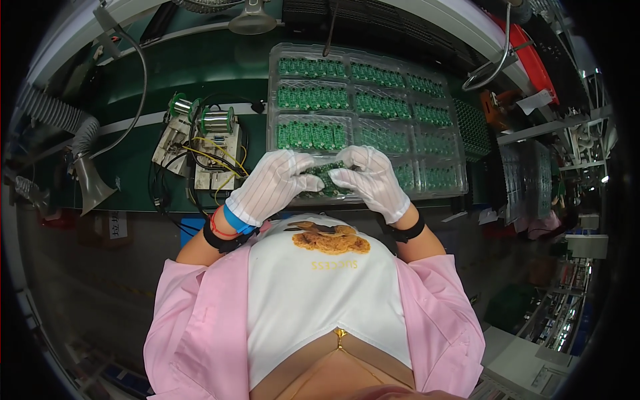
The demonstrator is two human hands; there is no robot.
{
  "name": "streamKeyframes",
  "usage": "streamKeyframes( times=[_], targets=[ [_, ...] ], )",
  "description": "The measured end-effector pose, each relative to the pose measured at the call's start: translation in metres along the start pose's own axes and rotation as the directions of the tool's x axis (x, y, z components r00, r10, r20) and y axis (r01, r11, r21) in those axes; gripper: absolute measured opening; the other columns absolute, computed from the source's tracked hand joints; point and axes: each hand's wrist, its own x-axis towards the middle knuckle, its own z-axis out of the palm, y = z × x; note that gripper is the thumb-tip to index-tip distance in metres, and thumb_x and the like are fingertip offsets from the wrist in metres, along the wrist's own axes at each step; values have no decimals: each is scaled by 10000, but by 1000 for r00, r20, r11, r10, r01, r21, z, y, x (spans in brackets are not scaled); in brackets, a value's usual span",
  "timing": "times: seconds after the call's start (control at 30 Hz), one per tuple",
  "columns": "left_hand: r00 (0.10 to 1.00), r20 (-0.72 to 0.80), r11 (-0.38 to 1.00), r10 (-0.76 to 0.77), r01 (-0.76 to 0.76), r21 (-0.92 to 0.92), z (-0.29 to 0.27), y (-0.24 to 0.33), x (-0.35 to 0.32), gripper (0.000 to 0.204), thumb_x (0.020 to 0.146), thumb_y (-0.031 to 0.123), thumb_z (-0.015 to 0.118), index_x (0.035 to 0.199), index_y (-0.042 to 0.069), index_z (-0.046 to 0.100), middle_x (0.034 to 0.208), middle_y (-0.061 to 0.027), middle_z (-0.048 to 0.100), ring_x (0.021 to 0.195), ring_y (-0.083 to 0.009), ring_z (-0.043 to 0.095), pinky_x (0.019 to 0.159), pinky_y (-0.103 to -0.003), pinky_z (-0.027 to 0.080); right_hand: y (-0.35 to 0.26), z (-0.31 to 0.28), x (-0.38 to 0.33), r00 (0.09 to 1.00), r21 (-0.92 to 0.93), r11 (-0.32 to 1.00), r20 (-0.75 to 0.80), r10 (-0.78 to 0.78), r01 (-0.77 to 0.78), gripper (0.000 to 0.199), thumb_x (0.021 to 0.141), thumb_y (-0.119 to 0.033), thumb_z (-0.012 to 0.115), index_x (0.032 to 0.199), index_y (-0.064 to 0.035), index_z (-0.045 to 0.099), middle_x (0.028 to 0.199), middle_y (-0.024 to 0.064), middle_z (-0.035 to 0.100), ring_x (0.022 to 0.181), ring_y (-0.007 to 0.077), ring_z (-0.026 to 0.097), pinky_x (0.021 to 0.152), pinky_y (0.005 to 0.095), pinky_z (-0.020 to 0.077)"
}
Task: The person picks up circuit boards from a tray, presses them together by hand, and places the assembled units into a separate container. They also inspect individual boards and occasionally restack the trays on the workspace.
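Note:
My left hand (275, 183) and my right hand (372, 179) both wear white striped gloves. Between them, over the near left part of a clear plastic tray (273, 100), they pinch a green circuit board (327, 175). Fingertips cover part of the board, and whether it is one piece or several I cannot tell. Rows of small green circuit boards (312, 97) stand in the tray's compartments just beyond my hands. A blue band (235, 220) circles my left wrist.
Left of the tray stand solder wire feeders with spools (217, 120) and loose cables. A fume extraction nozzle (93, 183) hangs at the far left, another (252, 20) at the back. Black trays (373, 30) line the back. A red bin (533, 60) is at the far right.

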Motion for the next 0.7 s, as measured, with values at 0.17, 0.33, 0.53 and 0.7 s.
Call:
streamKeyframes(
  times=[0.17,0.33,0.53,0.7],
  targets=[
    [996,-44,995,74,-70,75,10,6,-1,298,790,278,664,997,65,648,815,-99,617,698,-281,561,640,-385,448,7,-4,-11,998,162,987,68,6,-17,186,764,-106,693,936,-129,627,880,81,581,713,249,568,594,347,445],
    [996,-4,995,86,-86,46,6,4,4,249,797,252,660,944,52,649,836,-94,614,747,-272,570,651,-378,456,1,-12,-11,917,819,426,287,277,-385,121,841,-76,621,960,-64,614,830,96,574,688,200,571,557,304,435],
    [991,85,994,-104,100,48,-14,-2,2,205,780,193,684,885,24,637,884,-101,612,822,-278,585,693,-382,476,58,12,-13,903,-22,904,-67,424,-426,176,876,-76,578,1025,18,590,824,125,591,582,165,561,449,250,429],
    [984,-176,978,17,20,206,-12,-19,-8,271,724,145,727,935,19,613,835,-129,603,757,-306,588,677,-373,468,86,40,-13,295,144,275,147,944,-951,324,852,-109,607,1148,7,542,955,164,640,704,227,630,619,323,515]
  ],
)
